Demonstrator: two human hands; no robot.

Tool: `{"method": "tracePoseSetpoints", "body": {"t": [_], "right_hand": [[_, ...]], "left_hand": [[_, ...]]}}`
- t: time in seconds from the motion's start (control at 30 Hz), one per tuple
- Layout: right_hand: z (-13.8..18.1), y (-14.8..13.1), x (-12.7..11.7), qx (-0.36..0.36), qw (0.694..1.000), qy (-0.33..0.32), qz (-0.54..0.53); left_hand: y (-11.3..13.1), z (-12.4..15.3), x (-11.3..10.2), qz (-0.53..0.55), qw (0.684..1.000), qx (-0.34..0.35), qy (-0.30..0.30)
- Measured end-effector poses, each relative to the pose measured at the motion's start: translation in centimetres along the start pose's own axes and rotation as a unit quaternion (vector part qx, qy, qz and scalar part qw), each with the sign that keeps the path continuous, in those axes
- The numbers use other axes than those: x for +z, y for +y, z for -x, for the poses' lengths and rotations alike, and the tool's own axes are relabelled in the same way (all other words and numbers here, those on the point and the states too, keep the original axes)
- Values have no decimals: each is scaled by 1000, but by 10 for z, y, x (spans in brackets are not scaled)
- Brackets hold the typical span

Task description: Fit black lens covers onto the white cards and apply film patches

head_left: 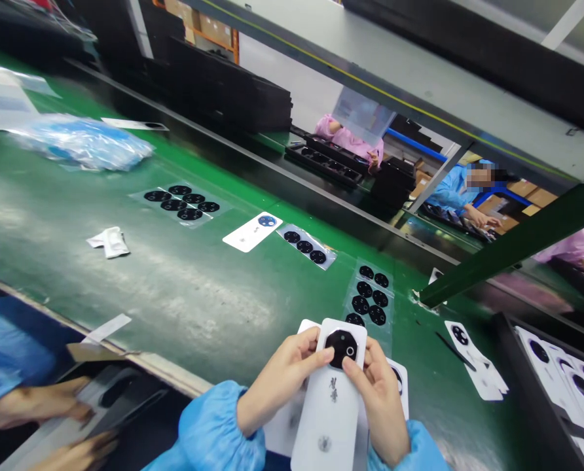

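Note:
Between my two hands is a white phone back cover (327, 412) with dark lettering and a black round camera piece (338, 353) near its top. My left hand (289, 376) grips the left edge, its thumb on the camera piece. My right hand (383, 399) closes on the right edge, thumb pressing the piece's lower rim. More white covers (281, 428) lie beneath, partly hidden by the held one and my hands. Just beyond is a clear sheet of black round pieces (370, 297).
On the green bench (184, 281) lie a strip of black pieces (304, 246), another sheet (208, 208), a white cover (245, 237) and crumpled white paper (112, 242). A slanted green post (512, 248) and a black tray (505, 353) stand right. A co-worker's hands (51, 399) are at left.

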State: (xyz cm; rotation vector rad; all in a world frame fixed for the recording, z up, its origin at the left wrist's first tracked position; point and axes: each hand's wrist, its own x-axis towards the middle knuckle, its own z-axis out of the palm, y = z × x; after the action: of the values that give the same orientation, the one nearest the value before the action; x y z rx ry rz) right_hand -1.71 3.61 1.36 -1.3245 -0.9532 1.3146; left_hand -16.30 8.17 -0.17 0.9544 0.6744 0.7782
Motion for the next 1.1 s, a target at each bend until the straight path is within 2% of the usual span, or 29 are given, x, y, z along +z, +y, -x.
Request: {"method": "tracePoseSetpoints", "body": {"t": [0.1,0.27,0.4,0.53,0.63,0.67,0.73,0.77,0.87,0.93,1.0,1.1], "right_hand": [[1,0,-1,-8,1000,-12,-15],[4,1,6,-32,998,-47,13],[9,9,8,-25,997,-61,40],[12,9,-5,-41,988,-58,136],[-4,-11,-21,-24,986,-76,149],[-16,-22,-28,-13,986,-77,146],[-51,-44,-40,-36,990,-17,136],[-73,-54,-45,-38,988,31,144],[-149,-76,-55,-31,985,82,151],[-199,-82,-55,-12,982,100,161],[-240,-84,-48,5,979,106,176],[-278,-80,-33,14,974,99,201]], "left_hand": [[4,-1,0,-24,1000,-1,-3],[9,-4,2,-105,990,57,71],[11,-6,0,-22,988,66,140],[21,-9,-10,5,969,108,223],[31,-15,-21,-78,967,140,199],[34,-16,-27,-126,964,152,179],[37,-18,-39,-259,943,165,125],[36,-18,-44,-338,923,161,91],[27,-15,-57,-517,849,106,-2],[19,-11,-59,-558,826,75,-16],[13,-8,-58,-569,820,63,-13],[11,-7,-55,-572,818,52,-19]]}}
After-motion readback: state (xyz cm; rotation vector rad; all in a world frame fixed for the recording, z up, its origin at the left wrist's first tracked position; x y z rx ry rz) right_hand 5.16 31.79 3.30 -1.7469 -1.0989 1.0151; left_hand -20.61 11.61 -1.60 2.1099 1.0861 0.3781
